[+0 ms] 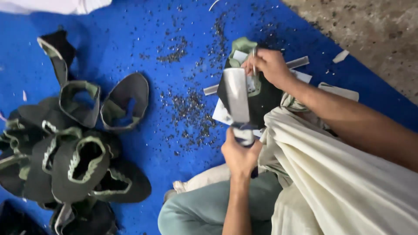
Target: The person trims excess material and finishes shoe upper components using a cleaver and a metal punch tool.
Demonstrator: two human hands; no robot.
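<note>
While clamped in a fist round the dark handle of a broad flat steel blade (pixel 236 96), left hand (pixel 239 156) at 6 o'clock of the black fabric shoe upper with green lining (pixel 261 101). Right hand (pixel 270 66) at 12 o'clock of that upper, fingers pinching its green edge against the blue mat (pixel 143 39). Heap of similar black-and-green shoe uppers (pixel 65 152) well apart at 9 o'clock.

A small white rectangular label (pixel 250 83) sits on the dark piece, just beside the greenish trim; no packages, signs or screens.
</note>
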